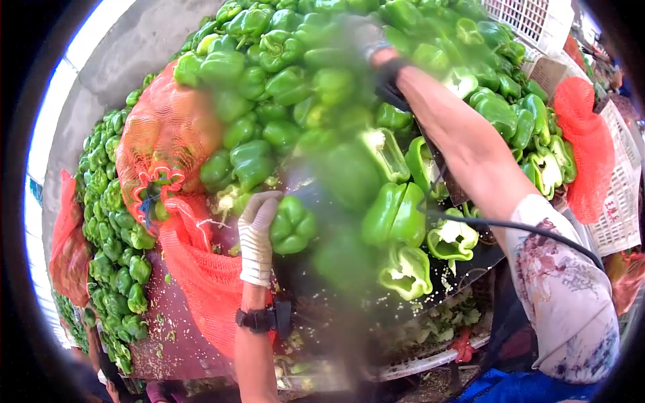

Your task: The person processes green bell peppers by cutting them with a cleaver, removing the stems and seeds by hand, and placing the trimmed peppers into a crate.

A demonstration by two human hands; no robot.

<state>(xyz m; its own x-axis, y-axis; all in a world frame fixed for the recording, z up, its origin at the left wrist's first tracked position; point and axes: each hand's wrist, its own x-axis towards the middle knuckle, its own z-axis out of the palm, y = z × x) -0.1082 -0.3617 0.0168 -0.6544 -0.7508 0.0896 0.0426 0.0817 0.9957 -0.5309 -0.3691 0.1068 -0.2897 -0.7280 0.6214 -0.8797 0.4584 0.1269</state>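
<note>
My left hand [256,232], in a white striped glove, is curled against the left side of a green bell pepper [293,226] and appears to grip it. My right hand [366,39] stretches far out over the heap of green bell peppers [282,87]. Blur covers its fingers, so what they touch cannot be made out. Below my right forearm lie cut bell pepper halves [406,272] with pale seedy insides, beside a whole large bell pepper [394,215]. A smeared green patch hides part of the middle.
A full red mesh bag [171,114] leans at the left of the heap, with a loose red net [201,282] draped below it. White plastic crates [615,181] and another red net bag [583,148] stand at right. A black cable [524,232] crosses my right arm. Seeds litter the tabletop [168,336].
</note>
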